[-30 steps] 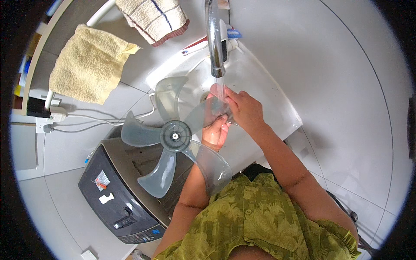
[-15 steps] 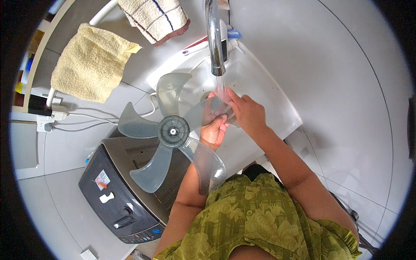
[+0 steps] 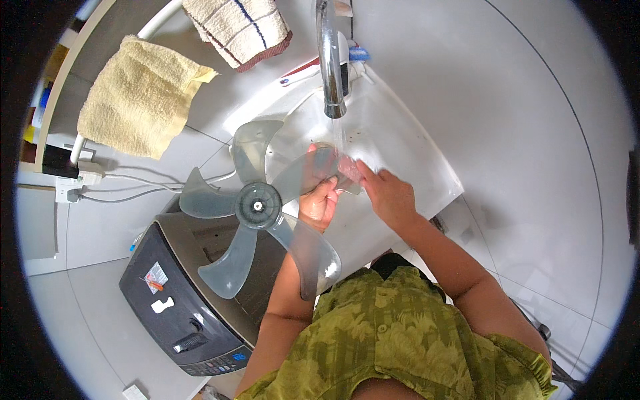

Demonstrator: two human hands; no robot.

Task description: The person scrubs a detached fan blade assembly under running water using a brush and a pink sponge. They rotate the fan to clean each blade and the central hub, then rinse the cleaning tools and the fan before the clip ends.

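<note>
A translucent grey five-bladed fan impeller (image 3: 259, 205) is held over the white sink (image 3: 420, 157), tilted with one blade reaching under the tap. My left hand (image 3: 320, 203) grips that blade, thumb on top and fingers beneath, blurred through the plastic. At the wet blade tip, my right hand (image 3: 390, 197) has its fingers closed on the end. A pinkish patch there looks like fingers seen through the blade, though water blurs it. From the chrome tap (image 3: 330, 67) a stream of water falls onto the blade tip.
Left of the sink stands a dark-lidded washing machine (image 3: 187, 300), under the lower fan blades. A yellow towel (image 3: 143, 97) and a checked towel (image 3: 240, 30) hang from a white rail. Cords run from a wall socket (image 3: 67, 190). A toothbrush (image 3: 300, 77) lies on the sink's back ledge.
The fan has shifted slightly left and turned a little. My left hand moved left with it, while my right hand slid down and right, from the water stream toward the blade's end.
</note>
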